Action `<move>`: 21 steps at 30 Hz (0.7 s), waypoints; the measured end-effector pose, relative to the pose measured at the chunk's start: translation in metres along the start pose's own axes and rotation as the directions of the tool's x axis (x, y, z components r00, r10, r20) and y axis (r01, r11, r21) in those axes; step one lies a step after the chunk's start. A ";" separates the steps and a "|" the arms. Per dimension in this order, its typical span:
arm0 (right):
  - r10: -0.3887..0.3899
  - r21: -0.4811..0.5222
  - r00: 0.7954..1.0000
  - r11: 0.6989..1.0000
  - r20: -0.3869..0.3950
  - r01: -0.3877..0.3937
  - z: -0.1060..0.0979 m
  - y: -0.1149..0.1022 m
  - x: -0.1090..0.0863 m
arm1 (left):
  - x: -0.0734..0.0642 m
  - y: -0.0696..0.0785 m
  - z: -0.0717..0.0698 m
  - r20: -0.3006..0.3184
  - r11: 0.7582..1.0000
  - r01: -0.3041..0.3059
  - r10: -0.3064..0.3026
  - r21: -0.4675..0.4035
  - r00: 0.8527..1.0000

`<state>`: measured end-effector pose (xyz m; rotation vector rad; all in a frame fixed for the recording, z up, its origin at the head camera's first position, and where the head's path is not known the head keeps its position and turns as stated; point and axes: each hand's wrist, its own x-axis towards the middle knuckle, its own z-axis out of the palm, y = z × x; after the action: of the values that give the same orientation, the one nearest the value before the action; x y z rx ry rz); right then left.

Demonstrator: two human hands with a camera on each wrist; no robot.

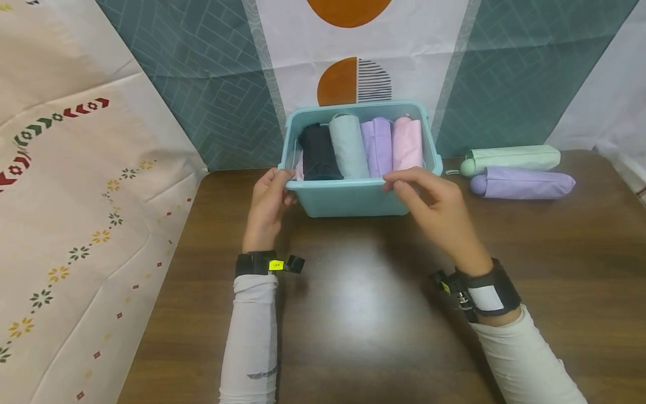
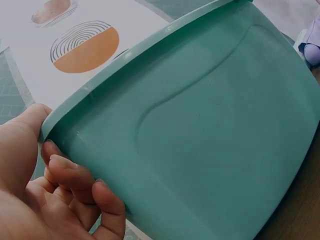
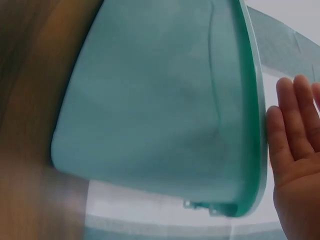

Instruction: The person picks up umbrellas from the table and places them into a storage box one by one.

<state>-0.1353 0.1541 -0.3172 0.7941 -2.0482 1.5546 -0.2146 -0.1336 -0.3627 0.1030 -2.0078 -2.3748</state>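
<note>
A light-blue plastic storage bin (image 1: 353, 199) stands at the back of the table. Folded umbrellas stand side by side in it: a black one (image 1: 319, 154), a pale grey-blue one (image 1: 349, 146), a purple one (image 1: 378, 147) and a pink one (image 1: 406, 143). My left hand (image 1: 267, 207) grips the bin's front left corner, its thumb over the rim and its fingers curled below, as the left wrist view shows. At the front rim, toward the right, is my right hand (image 1: 434, 210). In the right wrist view its fingers (image 3: 292, 117) extend along the rim without curling round it.
Right of the bin lie two more folded umbrellas, a light green one (image 1: 520, 159) and a lavender one (image 1: 527, 183). A patterned cloth (image 1: 212, 84) hangs right behind the bin. Another printed cloth (image 1: 126, 224) borders the wooden table (image 1: 353, 336) on the left.
</note>
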 end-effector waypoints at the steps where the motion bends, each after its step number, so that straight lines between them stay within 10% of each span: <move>1: 0.018 -0.001 1.000 1.000 -0.009 -0.018 -0.002 0.000 0.000 | 0.000 0.000 0.000 -0.001 1.000 0.001 -0.001 0.003 1.000; 21: 0.152 -0.128 0.977 0.977 -0.153 -0.172 -0.059 0.018 -0.017 | 0.000 -0.001 0.000 0.000 1.000 0.004 -0.004 0.008 1.000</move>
<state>-0.1345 0.2175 -0.3253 0.4601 -2.1331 1.4844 -0.2143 -0.1339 -0.3634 0.1064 -2.0189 -2.3694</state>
